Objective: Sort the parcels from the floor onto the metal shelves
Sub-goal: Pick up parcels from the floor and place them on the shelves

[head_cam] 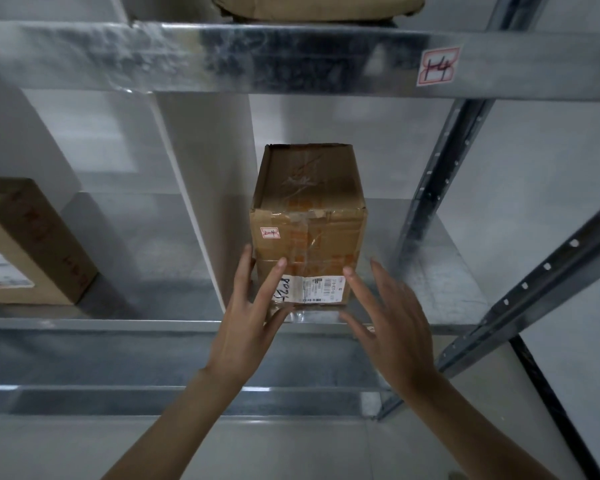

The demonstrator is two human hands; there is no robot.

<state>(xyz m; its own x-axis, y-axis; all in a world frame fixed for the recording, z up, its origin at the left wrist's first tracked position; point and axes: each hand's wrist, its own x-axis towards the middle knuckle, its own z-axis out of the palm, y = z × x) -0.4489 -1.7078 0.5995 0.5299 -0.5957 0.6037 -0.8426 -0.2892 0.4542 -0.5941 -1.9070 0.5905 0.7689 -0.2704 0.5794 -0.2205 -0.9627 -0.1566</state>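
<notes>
The parcel [309,226] stands mid-frame on the metal shelf [430,271]. Left hand [246,317] fingers straight, touching its front; right hand [392,320] spread wide beside it. Best to push evenly, keeping it square.

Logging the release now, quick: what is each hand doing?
Left hand: open, straight fingers touching the cardboard parcel.
Right hand: open, holding nothing.
</notes>
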